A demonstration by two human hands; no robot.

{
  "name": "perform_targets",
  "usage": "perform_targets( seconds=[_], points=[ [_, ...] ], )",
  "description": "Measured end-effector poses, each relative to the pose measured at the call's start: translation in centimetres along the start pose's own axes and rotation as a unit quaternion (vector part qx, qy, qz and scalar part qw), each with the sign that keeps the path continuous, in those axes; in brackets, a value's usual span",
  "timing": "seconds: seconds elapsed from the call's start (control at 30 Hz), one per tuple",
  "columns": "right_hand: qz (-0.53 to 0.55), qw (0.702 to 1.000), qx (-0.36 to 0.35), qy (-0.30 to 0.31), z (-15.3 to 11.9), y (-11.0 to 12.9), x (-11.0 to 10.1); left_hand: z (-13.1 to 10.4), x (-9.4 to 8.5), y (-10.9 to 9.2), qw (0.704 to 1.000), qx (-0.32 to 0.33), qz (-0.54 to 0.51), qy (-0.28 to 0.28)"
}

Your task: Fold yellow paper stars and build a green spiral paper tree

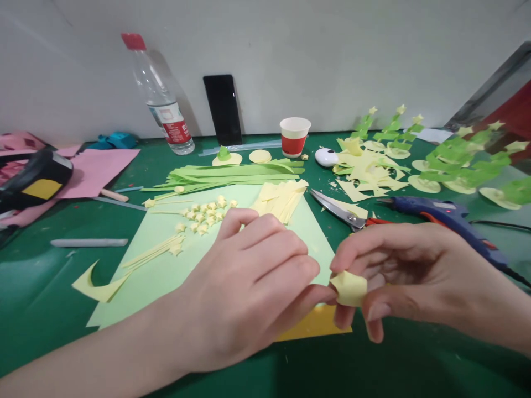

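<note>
A pale yellow folded paper star (350, 288), puffy and still blunt at one side, sits between my two hands above the front of the table. My right hand (406, 271) grips it with thumb and fingers. My left hand (261, 276) is curled, its back toward me, and one digit reaches the star's left edge; its other fingertips are hidden. Beneath lies a light green paper sheet (161, 221) bearing several small finished stars (203, 216), a stack of pale yellow strips (280, 199) and thin strips (153, 251). A piece of orange-yellow paper (313, 323) shows below my left hand.
Scissors (340, 211) and a blue glue gun (431, 209) lie to the right. Behind stand a bottle (166, 105), a phone (224, 110) and a paper cup (293, 141). Green strips (236, 172), scraps (373, 171) and paper plants (468, 163) spread across the back.
</note>
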State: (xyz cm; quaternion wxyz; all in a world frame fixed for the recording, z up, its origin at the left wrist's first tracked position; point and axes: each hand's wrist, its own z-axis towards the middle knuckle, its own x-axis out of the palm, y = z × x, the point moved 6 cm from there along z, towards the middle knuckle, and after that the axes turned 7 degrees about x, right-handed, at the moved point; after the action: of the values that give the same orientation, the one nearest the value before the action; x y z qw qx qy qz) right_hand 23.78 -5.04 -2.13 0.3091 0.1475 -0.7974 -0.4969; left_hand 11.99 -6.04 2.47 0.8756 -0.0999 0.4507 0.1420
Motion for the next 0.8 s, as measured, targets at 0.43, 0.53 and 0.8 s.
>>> perform_targets(
  seconds=[0.43,0.53,0.8],
  points=[
    [-0.084,0.992,-0.052,-0.075,-0.06,0.18,-0.26,-0.23,0.42,-0.75,1.000,0.017,0.006,0.002],
    [-0.077,0.993,-0.056,-0.076,0.16,0.16,-0.30,-0.22,0.50,-0.78,1.000,0.019,-0.002,0.009],
    [-0.072,0.994,-0.064,-0.052,0.03,0.14,-0.18,-0.02,0.39,-0.85,0.999,0.014,-0.041,0.016]
  ],
)
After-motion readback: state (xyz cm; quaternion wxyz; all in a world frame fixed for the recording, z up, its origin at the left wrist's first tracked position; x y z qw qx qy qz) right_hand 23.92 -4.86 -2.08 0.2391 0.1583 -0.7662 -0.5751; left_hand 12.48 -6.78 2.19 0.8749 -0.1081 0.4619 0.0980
